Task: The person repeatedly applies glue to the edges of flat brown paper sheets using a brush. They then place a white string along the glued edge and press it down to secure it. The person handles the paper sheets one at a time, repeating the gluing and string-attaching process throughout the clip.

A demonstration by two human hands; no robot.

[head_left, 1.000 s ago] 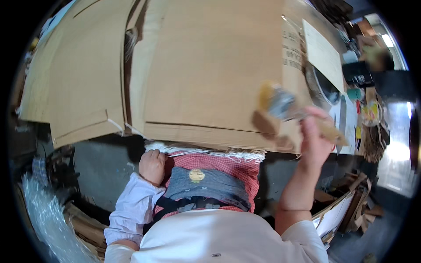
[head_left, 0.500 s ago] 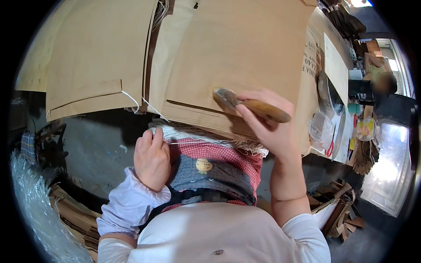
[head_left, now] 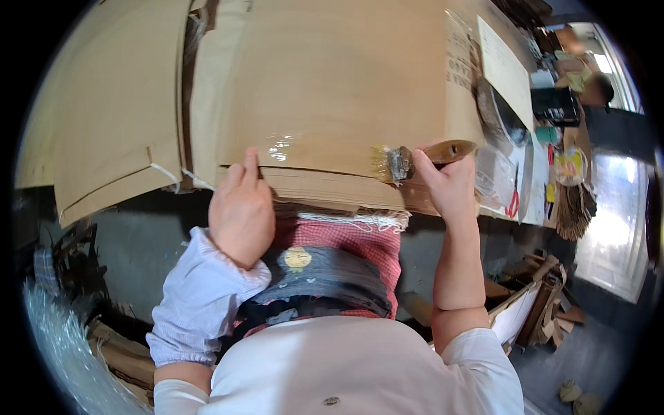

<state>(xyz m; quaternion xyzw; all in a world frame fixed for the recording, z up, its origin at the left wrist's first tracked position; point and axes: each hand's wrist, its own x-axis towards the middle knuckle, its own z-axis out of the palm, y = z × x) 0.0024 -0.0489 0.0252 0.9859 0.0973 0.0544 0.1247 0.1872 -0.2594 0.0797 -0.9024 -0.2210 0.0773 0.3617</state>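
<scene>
A stack of brown paper sheets lies in front of me, its layered near edges stepping toward my lap. My right hand grips a brush by its wooden handle. The bristles point left and touch or hover just over the top sheet near its front edge; I cannot tell which. A shiny wet patch glistens on that sheet at the left. My left hand rests at the sheet's near left corner, index finger stretched out on the paper and no held thing showing.
Another pile of brown paper with a white cord handle lies on the left. White strings lie across my lap. Red-handled scissors, a clear plastic container and a dark box stand at the right. Another person is farther back.
The brush has moved right and turned, bristles now leftward. My left hand has gone up onto the paper from the white strings. The wet patch now shows, and the view has shifted.
</scene>
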